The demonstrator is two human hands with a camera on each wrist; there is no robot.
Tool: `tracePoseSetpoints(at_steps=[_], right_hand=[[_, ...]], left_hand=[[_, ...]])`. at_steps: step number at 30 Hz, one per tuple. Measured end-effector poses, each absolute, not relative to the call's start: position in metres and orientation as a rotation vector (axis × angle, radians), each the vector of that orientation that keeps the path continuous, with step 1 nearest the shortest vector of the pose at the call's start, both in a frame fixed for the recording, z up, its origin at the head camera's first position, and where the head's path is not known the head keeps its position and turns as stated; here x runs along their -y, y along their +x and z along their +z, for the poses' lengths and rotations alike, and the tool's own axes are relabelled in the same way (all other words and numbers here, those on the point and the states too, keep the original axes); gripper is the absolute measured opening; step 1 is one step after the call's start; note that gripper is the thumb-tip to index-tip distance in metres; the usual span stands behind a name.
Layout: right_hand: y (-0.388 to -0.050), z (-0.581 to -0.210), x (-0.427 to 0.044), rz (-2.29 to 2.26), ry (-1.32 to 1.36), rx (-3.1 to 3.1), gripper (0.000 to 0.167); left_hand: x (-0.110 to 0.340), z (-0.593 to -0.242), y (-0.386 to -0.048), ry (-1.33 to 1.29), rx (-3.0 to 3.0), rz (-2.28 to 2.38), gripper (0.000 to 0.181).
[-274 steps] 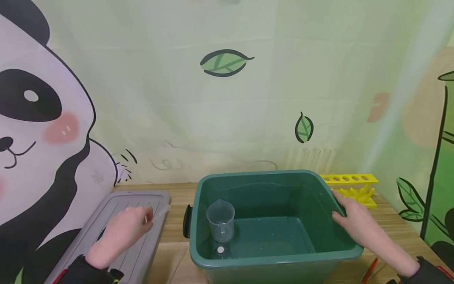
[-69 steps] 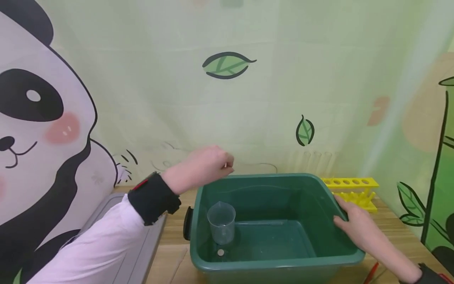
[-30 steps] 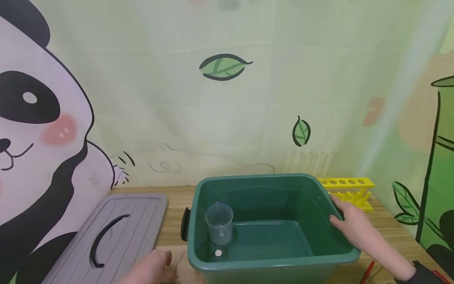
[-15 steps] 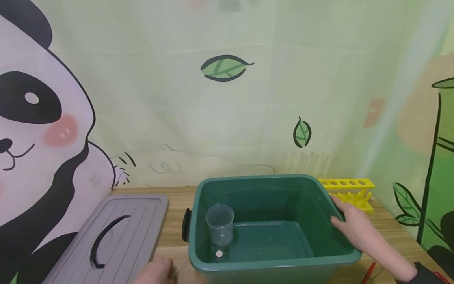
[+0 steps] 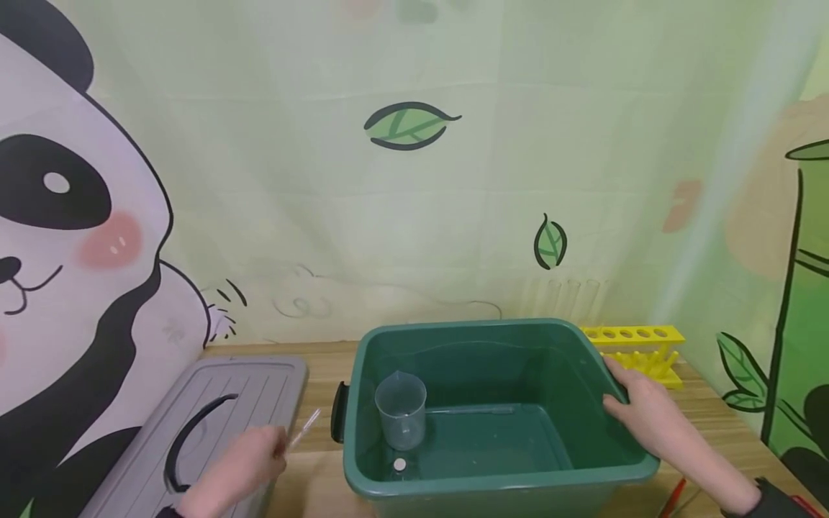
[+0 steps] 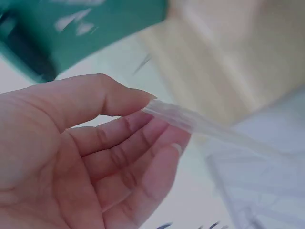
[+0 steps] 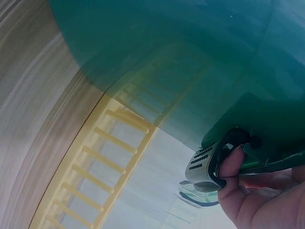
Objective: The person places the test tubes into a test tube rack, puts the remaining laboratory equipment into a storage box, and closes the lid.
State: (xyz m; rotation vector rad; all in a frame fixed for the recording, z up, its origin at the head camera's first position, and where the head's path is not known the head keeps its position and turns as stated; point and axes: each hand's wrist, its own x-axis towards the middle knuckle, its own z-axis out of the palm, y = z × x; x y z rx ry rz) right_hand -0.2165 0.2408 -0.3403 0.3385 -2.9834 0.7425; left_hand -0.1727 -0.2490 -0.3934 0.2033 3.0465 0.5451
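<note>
We see left grip [image 5: 242, 460] nearly closed, thumb and fingers pinching slender clear tube [image 5: 303, 430] over counter [image 5: 327, 362], between gray lid [image 5: 272, 388] and green tub [image 5: 505, 480]. Right grip [image 5: 644, 410] curled round tub's right rim. Inside tub, left side: clear beaker [image 5: 401, 411], white-capped bottle [image 5: 399, 466] just nearer us. Yellow test-tube rack [image 5: 635, 339] beyond tub, right.

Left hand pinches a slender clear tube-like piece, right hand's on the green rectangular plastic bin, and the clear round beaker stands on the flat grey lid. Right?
No: the head view shows the clear round beaker standing inside the green rectangular plastic bin, not on the flat grey lid. Otherwise correct: left hand pinches the slender clear tube-like piece, right hand on the bin.
</note>
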Motion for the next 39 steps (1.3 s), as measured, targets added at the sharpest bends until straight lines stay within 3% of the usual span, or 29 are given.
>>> tracePoseSetpoints(at_steps=[17, 33, 39], right_hand=[[-0.216, -0.34, -0.239, 0.755, 0.342, 2.976, 0.06], [-0.217, -0.341, -0.24, 0.754, 0.362, 2.956, 0.059], [-0.217, -0.341, -0.241, 0.751, 0.37, 2.959, 0.059]], left_hand=[[0.255, -0.31, -0.197, 0.371, -3.416, 0.381, 0.008], [0.192, -0.264, -0.221, 0.69, -3.479, 0.004, 0.008], [0.159, -0.257, -0.229, 0.938, -3.458, -0.045, 0.01]])
